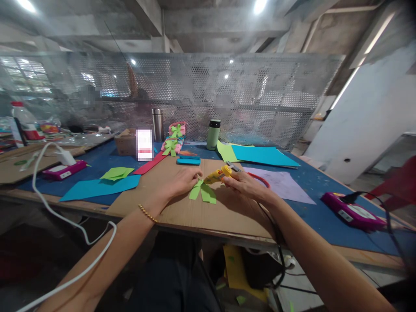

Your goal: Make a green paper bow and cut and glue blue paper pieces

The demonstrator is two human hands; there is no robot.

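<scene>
My right hand (238,182) is wrapped around a yellow hot glue gun (219,174), its nozzle pointing down and left at the top of a light-green paper piece (208,194). Two notched strips of this paper spread toward me on a sheet of cardboard (227,216). At the paper's upper left edge, my left hand (186,178) has its fingers curled, pinching there; the fingertips partly hide the contact. A beaded bracelet (147,214) circles my left wrist. Just beyond my hands lies a blue flat case (188,161).
Pink items with green paper bows (172,145) stand behind. Around are blue sheets (266,156), lilac paper (282,184), green squares (117,173), a green flask (213,135), a steel flask (157,125) and purple power strips (352,211). A white cable (94,264) crosses near my left arm.
</scene>
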